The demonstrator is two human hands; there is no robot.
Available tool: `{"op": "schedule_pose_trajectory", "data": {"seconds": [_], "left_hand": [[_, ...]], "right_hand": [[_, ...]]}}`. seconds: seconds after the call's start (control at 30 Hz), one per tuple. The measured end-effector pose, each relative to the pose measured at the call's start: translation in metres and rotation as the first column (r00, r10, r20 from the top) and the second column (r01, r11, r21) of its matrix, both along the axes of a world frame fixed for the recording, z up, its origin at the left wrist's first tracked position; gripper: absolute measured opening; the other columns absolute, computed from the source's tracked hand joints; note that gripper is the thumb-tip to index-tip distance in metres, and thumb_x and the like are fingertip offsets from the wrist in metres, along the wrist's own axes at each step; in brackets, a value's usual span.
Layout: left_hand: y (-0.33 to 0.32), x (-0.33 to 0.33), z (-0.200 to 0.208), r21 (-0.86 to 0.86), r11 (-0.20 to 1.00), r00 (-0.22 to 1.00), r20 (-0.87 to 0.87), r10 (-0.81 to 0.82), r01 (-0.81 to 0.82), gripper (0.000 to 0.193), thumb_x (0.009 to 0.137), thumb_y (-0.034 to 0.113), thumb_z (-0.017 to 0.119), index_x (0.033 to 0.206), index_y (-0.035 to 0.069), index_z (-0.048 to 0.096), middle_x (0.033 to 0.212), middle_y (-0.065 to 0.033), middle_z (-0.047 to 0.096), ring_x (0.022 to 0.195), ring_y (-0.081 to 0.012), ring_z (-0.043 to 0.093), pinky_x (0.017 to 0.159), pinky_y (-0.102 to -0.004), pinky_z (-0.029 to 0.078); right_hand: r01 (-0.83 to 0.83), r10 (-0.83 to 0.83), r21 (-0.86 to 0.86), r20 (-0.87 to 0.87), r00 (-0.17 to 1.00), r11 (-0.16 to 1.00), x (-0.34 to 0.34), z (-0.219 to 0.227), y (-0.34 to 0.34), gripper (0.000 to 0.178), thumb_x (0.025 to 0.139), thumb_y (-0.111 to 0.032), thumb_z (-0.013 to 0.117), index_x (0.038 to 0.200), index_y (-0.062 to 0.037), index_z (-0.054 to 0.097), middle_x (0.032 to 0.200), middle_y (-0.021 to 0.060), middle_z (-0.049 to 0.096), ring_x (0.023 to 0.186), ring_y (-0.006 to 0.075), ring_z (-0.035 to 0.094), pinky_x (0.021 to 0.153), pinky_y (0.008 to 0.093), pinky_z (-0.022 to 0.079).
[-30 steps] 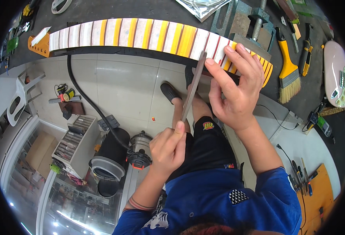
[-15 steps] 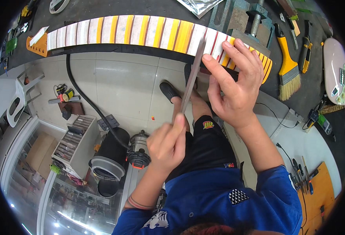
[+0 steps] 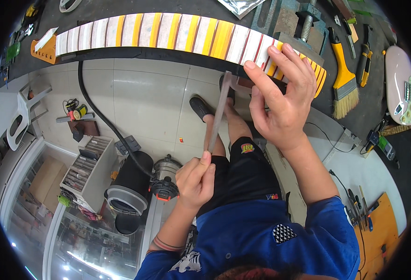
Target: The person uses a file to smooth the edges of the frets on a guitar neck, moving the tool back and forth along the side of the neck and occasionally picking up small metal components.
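Note:
My left hand (image 3: 195, 179) is closed around the lower end of a slim grey metal file (image 3: 220, 109). The file points up and away, its tip just short of the near edge of a guitar neck (image 3: 163, 31), not touching it. White and yellow tape strips cover the neck's fretboard, with dark fret lines between them. My right hand (image 3: 282, 95) is open, its fingers stretched over the right end of the neck and its fingertips on the taped surface. At the left end is the orange-brown headstock (image 3: 43, 52), with a white piece lying by it.
Right of the neck are a yellow-handled brush (image 3: 341, 77), a yellow and black cutter (image 3: 365, 58) and a pale guitar body (image 3: 399, 84). A vise (image 3: 303, 30) stands behind. A black hose (image 3: 93, 109) runs down to a vacuum-like canister (image 3: 133, 179) beside a box of flat packets (image 3: 86, 170).
My left hand has drawn the file back toward me, so its tip has come off the taped fretboard. My right hand stays on the neck, almost unmoved.

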State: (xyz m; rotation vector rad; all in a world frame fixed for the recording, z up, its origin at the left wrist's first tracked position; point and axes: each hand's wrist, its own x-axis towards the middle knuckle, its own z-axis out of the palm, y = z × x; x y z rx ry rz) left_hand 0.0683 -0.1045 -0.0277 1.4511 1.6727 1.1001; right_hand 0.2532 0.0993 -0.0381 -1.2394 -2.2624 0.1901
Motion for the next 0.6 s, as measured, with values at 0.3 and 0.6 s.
{"op": "schedule_pose_trajectory", "data": {"seconds": [0.3,0.6], "left_hand": [[0.013,0.003,-0.014,0.042,0.997,0.986,0.157,0.056,-0.063,0.044,0.094,-0.012,0.074,0.137,-0.008,0.071,0.076,-0.0109,0.065,0.056,-0.0187,0.055,0.053,-0.0314,0.044],[0.036,0.006,-0.007,0.001,1.0,0.989,0.149,0.011,-0.011,0.044,0.095,-0.012,0.071,0.139,-0.007,0.071,0.092,-0.0167,0.075,0.07,-0.0189,0.068,0.068,-0.0301,0.055]], "right_hand": [[-0.007,0.007,-0.002,0.007,1.0,1.0,0.002,-0.001,0.0,0.067,0.074,-0.003,0.077,0.135,-0.0317,0.08,0.15,0.0063,0.063,0.145,0.0326,0.058,0.126,0.0532,0.034],[-0.009,0.009,-0.013,0.008,1.0,1.0,0.003,0.0,0.0,0.067,0.074,-0.004,0.076,0.135,-0.0305,0.08,0.15,0.0065,0.063,0.145,0.0329,0.058,0.126,0.0532,0.034]]}}
